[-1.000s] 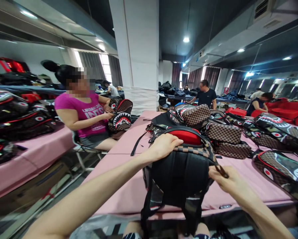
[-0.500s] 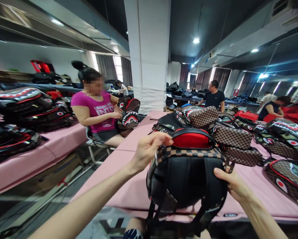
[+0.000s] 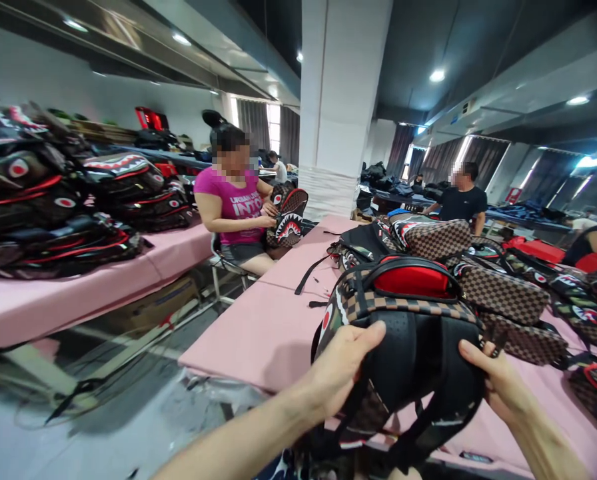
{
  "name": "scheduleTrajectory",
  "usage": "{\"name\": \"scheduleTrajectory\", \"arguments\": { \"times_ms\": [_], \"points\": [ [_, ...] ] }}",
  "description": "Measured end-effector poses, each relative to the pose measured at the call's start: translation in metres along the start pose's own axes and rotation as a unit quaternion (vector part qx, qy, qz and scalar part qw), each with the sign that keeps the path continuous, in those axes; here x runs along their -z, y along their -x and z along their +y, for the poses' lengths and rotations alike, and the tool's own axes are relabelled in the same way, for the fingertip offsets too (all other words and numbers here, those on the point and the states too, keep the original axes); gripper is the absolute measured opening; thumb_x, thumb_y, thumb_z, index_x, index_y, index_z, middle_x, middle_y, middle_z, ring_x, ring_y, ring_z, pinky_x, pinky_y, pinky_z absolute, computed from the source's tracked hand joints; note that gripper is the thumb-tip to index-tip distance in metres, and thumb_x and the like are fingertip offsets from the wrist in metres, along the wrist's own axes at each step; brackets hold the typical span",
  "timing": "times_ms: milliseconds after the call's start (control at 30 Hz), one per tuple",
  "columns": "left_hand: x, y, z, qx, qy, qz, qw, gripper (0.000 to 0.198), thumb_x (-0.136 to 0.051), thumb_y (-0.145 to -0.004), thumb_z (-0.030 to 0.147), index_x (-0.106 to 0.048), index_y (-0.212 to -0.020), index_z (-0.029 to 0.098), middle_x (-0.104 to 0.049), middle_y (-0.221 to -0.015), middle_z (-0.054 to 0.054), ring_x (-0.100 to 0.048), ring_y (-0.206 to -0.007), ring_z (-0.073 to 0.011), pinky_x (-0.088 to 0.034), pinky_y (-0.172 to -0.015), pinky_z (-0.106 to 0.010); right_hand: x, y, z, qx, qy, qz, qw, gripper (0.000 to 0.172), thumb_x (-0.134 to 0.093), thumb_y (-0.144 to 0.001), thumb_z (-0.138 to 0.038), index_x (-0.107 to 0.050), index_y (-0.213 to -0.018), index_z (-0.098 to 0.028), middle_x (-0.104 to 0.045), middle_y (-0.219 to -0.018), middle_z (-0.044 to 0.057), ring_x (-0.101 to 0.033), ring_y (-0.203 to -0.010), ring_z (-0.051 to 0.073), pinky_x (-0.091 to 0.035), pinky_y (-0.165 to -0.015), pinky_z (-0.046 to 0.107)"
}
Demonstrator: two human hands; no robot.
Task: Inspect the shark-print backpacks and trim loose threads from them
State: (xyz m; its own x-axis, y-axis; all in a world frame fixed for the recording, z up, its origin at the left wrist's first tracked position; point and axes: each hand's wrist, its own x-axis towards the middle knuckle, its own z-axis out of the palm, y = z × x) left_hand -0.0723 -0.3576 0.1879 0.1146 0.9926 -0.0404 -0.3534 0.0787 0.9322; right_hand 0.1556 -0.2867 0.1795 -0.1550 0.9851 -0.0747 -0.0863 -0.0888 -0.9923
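A backpack (image 3: 403, 353) in brown check, with black padded back and straps, stands at the pink table's front edge with its straps facing me. Its top is unzipped, so the red lining (image 3: 412, 280) shows. My left hand (image 3: 346, 363) grips the left side, thumb lying on the black back panel and fingers hidden behind. On the opposite side my right hand (image 3: 496, 373) closes around the edge with the thumb in front. A small dark two-pointed tool (image 3: 496, 339), perhaps thread snips, sticks up by the right fingers; how it is held is mostly hidden.
Check backpacks (image 3: 503, 290) with shark-mouth prints are piled behind and to the right on the pink table (image 3: 243, 327). More bags (image 3: 33, 193) are stacked on a table to the left. Across from me a seated person (image 3: 236, 200) handles another backpack (image 3: 288, 223). A white pillar (image 3: 341, 113) rises behind.
My left hand has come down from above the bag's open top and now grips its left side. My right hand stays on the right side. The view has turned left.
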Motion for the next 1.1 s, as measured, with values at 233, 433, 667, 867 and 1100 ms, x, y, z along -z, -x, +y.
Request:
{"name": "scheduleTrajectory", "arguments": {
  "times_ms": [233,433,667,867,1100],
  "points": [
    [-0.005,-0.015,-0.017,-0.161,-0.272,-0.034,0.948,0.036,-0.055,-0.078,0.038,-0.067,-0.096,0.010,-0.068,-0.087,-0.009,-0.061,-0.077,-0.0196,-0.047,-0.072,-0.026,0.004,0.009,0.003,0.038,0.014,0.041,0.998,0.061,-0.076,-0.060,-0.040,-0.058,-0.115,-0.022,-0.068,-0.097,0.010,-0.064,-0.089,0.029,-0.053,-0.078,0.043],
    [0.005,-0.025,-0.030,-0.234,-0.459,-0.091,0.852,0.042,-0.046,-0.083,0.044,-0.070,-0.090,0.011,-0.068,-0.070,-0.010,-0.058,-0.062,-0.0189,-0.044,-0.058,-0.024,0.026,0.002,0.013,0.053,0.031,0.057,0.996,0.033,-0.078,-0.058,-0.036,-0.066,-0.085,-0.022,-0.070,-0.088,0.007,-0.064,-0.086,0.028,-0.054,-0.075,0.040],
    [0.005,-0.025,-0.032,-0.209,-0.462,-0.068,0.859,0.040,-0.050,-0.080,0.045,-0.071,-0.076,0.011,-0.058,-0.052,-0.003,-0.048,-0.050,-0.0120,-0.038,-0.048,-0.020,0.028,-0.001,0.011,0.047,0.050,0.008,0.998,0.031,-0.077,-0.060,-0.036,-0.067,-0.085,-0.021,-0.070,-0.085,0.007,-0.063,-0.086,0.029,-0.053,-0.075,0.041],
    [0.021,-0.030,-0.015,-0.180,-0.259,-0.063,0.947,0.035,-0.058,-0.076,0.038,-0.067,-0.100,0.014,-0.068,-0.089,-0.005,-0.061,-0.085,-0.0198,-0.048,-0.074,-0.026,-0.004,-0.005,0.008,0.075,0.019,-0.020,0.997,0.041,-0.075,-0.063,-0.039,-0.062,-0.098,-0.022,-0.067,-0.094,0.005,-0.061,-0.086,0.023,-0.051,-0.075,0.037],
    [0.040,-0.071,0.006,-0.095,-0.071,-0.088,0.989,0.042,-0.061,-0.076,0.040,-0.064,-0.101,0.006,-0.068,-0.093,-0.015,-0.064,-0.084,-0.0234,-0.052,-0.072,-0.031,-0.015,-0.022,0.042,0.050,0.073,-0.049,0.995,0.039,-0.071,-0.065,-0.048,-0.048,-0.064,-0.016,-0.039,-0.050,-0.007,-0.029,-0.041,0.004,-0.022,-0.039,0.019]
  ]
}}
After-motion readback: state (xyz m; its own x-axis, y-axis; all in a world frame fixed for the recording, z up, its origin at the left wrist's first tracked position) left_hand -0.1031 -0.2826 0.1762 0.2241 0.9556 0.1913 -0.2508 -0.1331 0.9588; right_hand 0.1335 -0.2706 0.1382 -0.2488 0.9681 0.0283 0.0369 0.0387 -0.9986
